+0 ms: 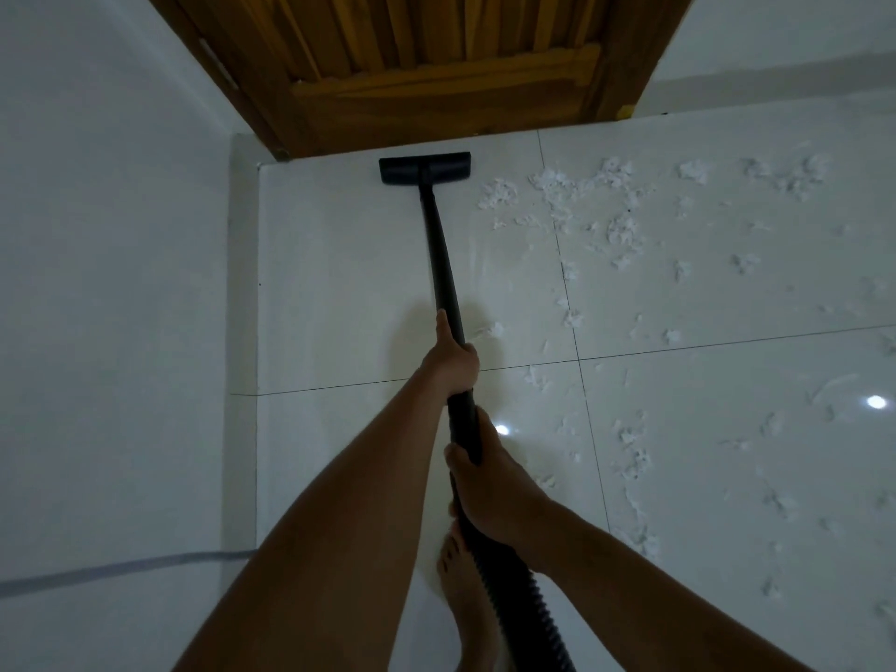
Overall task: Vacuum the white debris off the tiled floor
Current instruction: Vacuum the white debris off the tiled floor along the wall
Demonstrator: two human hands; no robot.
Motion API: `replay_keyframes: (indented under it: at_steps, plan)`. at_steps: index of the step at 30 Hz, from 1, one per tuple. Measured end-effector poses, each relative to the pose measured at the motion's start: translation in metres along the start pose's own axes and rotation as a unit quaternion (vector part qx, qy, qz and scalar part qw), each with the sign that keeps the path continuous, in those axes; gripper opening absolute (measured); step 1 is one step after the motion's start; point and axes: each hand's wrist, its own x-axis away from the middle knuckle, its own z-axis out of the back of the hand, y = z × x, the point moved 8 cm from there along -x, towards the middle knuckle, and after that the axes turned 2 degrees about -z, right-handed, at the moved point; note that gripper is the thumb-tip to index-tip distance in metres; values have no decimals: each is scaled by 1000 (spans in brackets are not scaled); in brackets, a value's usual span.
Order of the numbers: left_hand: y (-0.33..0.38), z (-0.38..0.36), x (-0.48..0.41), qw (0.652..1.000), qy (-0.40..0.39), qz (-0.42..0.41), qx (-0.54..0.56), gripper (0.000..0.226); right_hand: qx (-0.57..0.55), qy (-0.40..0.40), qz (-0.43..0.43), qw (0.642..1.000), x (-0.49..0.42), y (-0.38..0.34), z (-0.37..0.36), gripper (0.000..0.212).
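Observation:
A black vacuum wand (442,264) runs away from me to its flat floor head (425,168), which rests on the white tiled floor (339,283) just in front of the wooden door. My left hand (453,361) grips the wand midway. Lower down, where the ribbed hose (514,603) begins, my right hand (485,482) holds the wand. White debris (611,225) lies scattered in shreds over the tiles to the right of the wand. The tiles around the head and to its left look bare.
A brown wooden door (436,75) closes off the far side. A white wall (111,283) runs along the left, with a grey cable (121,569) across it low down. My bare foot (468,608) stands under the hose. Two light glints show on the glossy tiles.

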Motion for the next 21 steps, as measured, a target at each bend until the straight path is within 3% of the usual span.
replay_keyframes:
  at_steps: [8,21]
  plan:
    - [11,9,-11,1000,1,8,-11,74,-40,-9,-20,999,-9,-11,2,54]
    - [-19,-26,50,1000,-7,23,-1,73,13,-11,-3,1000,52,28,-2,56]
